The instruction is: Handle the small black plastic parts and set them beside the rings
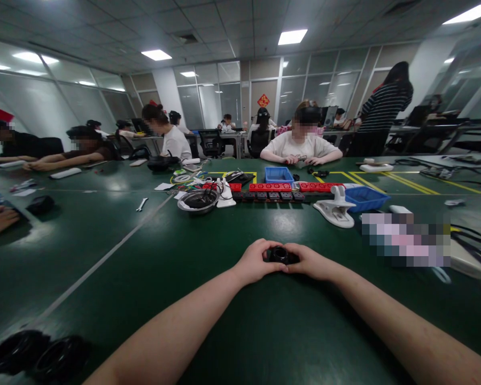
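A small black ring-shaped part (281, 254) rests on the dark green table (152, 267) straight ahead of me. My left hand (257, 261) grips its left side and my right hand (309, 261) grips its right side, fingers curled around it. Both forearms stretch forward from the bottom of the view. Most of the part is hidden by my fingers.
Beyond my hands lie a metal bowl (198, 201), a row of red blocks (280, 187), two blue bins (279, 174) (365, 198), a white clamp (336, 209) and a wrench (141, 204). Two black round parts (36, 355) sit at bottom left. Other people sit around the table.
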Demonstrator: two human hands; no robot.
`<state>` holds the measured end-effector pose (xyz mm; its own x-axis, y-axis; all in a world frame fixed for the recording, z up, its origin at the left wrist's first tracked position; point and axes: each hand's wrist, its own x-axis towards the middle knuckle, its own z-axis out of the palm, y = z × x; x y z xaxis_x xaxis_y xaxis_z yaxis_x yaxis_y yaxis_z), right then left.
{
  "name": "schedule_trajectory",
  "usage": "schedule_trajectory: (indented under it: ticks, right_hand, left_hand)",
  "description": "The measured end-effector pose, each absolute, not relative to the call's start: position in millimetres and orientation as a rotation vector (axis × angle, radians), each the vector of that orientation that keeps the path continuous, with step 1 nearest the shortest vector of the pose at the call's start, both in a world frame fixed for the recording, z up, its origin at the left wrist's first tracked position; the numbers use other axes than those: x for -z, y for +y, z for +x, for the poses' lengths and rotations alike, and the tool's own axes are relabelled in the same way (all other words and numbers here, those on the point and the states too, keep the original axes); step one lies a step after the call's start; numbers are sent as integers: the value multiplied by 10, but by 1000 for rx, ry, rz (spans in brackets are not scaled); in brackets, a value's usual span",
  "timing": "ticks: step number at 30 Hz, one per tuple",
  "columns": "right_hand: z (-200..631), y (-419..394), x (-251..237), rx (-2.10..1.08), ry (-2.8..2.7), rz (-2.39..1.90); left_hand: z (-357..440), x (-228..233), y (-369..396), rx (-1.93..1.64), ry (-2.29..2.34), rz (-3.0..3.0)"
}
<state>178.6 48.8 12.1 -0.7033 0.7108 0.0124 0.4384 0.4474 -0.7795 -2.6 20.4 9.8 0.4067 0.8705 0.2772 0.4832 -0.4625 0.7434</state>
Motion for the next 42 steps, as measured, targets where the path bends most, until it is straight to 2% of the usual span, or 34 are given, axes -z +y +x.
schedule_trajectory:
  ticks: [14, 25, 28, 35, 42]
  right_hand:
    - [1773, 491, -80, -1091, -2323, -1048]
    - [1584, 345, 67, -418, -2266, -1340]
    - [1612, 335, 11, -504, -2318, -1181]
    - [1765, 458, -131, -989, -2423, -952]
    - [1784, 479, -125, -1060, -2406, -947]
  left_hand:
    - [12, -110, 172, -902, 1215, 2039]
    - [126, -11, 109, -1066, 1430, 1937]
    - [79, -48, 126, -1018, 1323, 1984]
    - [-19, -57, 213, -915, 1168, 2057]
    - [-11, -40, 221, -910, 1158, 2066]
